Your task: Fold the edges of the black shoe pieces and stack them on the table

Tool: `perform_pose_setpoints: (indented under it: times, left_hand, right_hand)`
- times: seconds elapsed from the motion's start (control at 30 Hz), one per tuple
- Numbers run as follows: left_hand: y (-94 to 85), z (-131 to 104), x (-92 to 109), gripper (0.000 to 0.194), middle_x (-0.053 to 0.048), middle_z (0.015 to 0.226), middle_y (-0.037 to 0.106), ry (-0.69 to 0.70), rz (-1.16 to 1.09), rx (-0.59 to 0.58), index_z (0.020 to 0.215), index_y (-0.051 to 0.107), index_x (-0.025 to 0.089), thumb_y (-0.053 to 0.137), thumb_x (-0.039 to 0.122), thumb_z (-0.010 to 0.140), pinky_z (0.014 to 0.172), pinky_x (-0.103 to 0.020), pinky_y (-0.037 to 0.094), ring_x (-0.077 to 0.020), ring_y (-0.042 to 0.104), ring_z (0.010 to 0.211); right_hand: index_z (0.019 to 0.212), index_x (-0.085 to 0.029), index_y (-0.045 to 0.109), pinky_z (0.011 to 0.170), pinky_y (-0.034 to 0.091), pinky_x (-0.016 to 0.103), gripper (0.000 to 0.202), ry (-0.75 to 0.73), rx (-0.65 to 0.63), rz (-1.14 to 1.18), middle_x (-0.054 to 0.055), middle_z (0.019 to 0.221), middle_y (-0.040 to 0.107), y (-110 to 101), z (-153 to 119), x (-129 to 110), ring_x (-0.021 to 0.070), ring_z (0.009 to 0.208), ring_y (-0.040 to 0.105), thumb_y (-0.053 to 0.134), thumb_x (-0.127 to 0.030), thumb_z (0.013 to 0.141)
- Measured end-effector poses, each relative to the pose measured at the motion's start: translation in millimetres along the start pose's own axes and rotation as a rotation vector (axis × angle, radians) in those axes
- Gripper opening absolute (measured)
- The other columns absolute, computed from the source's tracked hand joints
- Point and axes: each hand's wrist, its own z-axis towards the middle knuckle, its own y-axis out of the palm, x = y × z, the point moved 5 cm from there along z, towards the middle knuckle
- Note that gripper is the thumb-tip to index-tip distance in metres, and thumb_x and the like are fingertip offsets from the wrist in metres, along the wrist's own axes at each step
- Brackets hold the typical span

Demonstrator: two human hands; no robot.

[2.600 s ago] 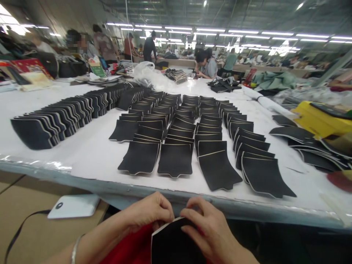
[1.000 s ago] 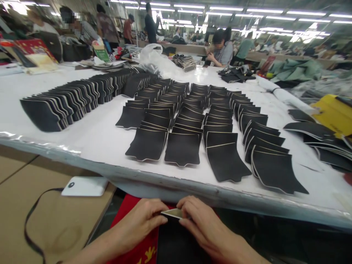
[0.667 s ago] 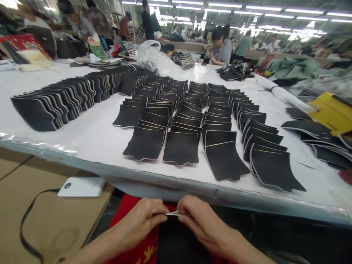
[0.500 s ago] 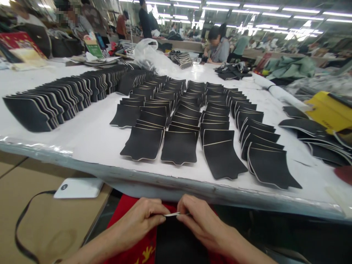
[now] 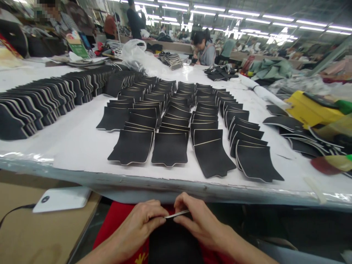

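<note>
A black panel (image 5: 174, 242) with a pale edge lies over the red cloth (image 5: 112, 223) at my lap. Thumb and fingers of my left hand (image 5: 147, 220) pinch its top edge. Just beside it, my right hand (image 5: 196, 218) holds the same edge, with the thumb below and the fingers raised a little above the pale strip. Beyond the table's front edge, rows of similar black panels (image 5: 169, 146) stand overlapping on the white table (image 5: 82, 146).
A long stack of black pieces (image 5: 35, 102) lines the left. On the right are curved black pieces (image 5: 283, 123) and a yellow box (image 5: 313, 108). A white device (image 5: 62, 199) lies on cardboard at lower left. A person (image 5: 205, 49) works across the table.
The view has shifted a little to the right. My right fingers have lifted and parted slightly from the thumb, showing more of the pale edge. My left hand keeps its pinch.
</note>
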Motion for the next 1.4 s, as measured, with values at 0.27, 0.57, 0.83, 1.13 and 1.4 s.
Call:
perform_pose_setpoints:
  times: [0.27,0.57,0.83,1.13,1.4]
  left_hand:
    - [7.1,7.1,8.6,0.022,0.001,0.080,0.061,-0.019,0.070,-0.051,0.093,0.074,0.027,0.052,0.028,0.091,0.072,-0.023,0.034,-0.0153,0.056,0.083]
    - [12.6,13.4,9.8,0.033,0.001,0.073,0.062,-0.027,-0.043,0.033,0.073,0.069,0.019,0.049,0.037,0.092,0.065,-0.022,0.036,-0.0132,0.057,0.071]
    - [16.5,21.1,11.1,0.025,0.000,0.085,0.071,-0.001,0.073,-0.026,0.088,0.073,0.024,0.050,0.031,0.091,0.071,-0.022,0.038,-0.0158,0.061,0.079]
    - [18.9,24.0,14.3,0.035,0.003,0.062,0.055,-0.020,0.033,-0.005,0.067,0.066,0.016,0.050,0.037,0.090,0.060,-0.022,0.030,-0.0114,0.050,0.061]
    - [-4.4,-2.5,-25.5,0.042,0.003,0.058,0.046,-0.131,-0.142,-0.003,0.075,0.072,0.015,0.054,0.052,0.083,0.052,-0.021,0.026,-0.0105,0.041,0.057]
  right_hand:
    - [0.081,-0.017,0.067,0.070,0.040,0.023,0.002,0.063,-0.021,0.015,-0.001,0.081,0.064,-6.4,-1.7,9.0,0.0135,0.076,0.059,0.068,-0.016,0.082]
    - [0.077,-0.017,0.069,0.064,0.038,0.022,0.007,0.124,0.016,0.086,-0.002,0.073,0.063,-17.2,-9.4,16.5,0.0125,0.067,0.055,0.068,-0.022,0.083]
    - [0.082,-0.017,0.070,0.066,0.039,0.024,0.009,0.065,0.027,0.057,-0.001,0.077,0.064,-21.1,-14.8,16.5,0.0136,0.071,0.056,0.065,-0.024,0.086]
    - [0.074,-0.016,0.071,0.061,0.037,0.022,0.018,0.034,0.044,0.058,-0.002,0.067,0.063,-13.3,-8.5,16.0,0.0117,0.063,0.054,0.064,-0.029,0.085]
    - [0.064,-0.018,0.065,0.056,0.035,0.025,0.043,0.104,0.112,0.123,0.000,0.059,0.057,-10.7,-5.9,39.3,0.0140,0.057,0.048,0.054,-0.053,0.087]
